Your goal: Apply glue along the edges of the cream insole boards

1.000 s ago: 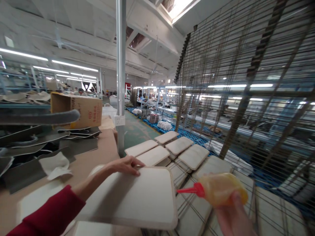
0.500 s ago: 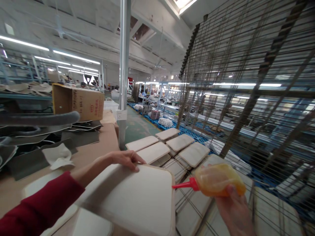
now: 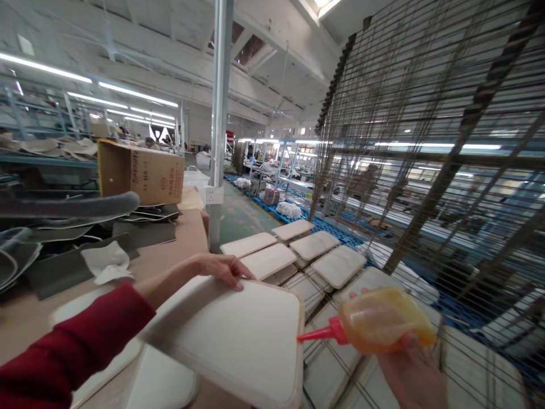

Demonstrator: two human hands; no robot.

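My left hand [image 3: 225, 269] grips the far edge of a white rounded panel [image 3: 238, 335], thumb on top and the other fingers curled over the rim. The panel is held tilted above the table. In my right hand [image 3: 411, 363] is a squeeze bottle [image 3: 385, 319] of amber liquid, lying sideways with its red nozzle pointing left. The nozzle tip meets the panel's right edge. More pale panels [image 3: 164, 378] lie below on the table, partly covered by the held one.
Several similar panels [image 3: 338, 266] rest on wire racks beyond and to the right. A tall wire rack [image 3: 426, 113] leans over the right side. On the left, a cardboard box [image 3: 157, 176] and dark cut sheets [image 3: 145, 234] lie on the brown table [image 3: 191, 238]. A metal post [image 3: 221, 113] rises ahead.
The nozzle tip has moved down slightly along the panel's right edge, with the bottle a little lower. My left hand keeps its grip. The whole view has shifted slightly.
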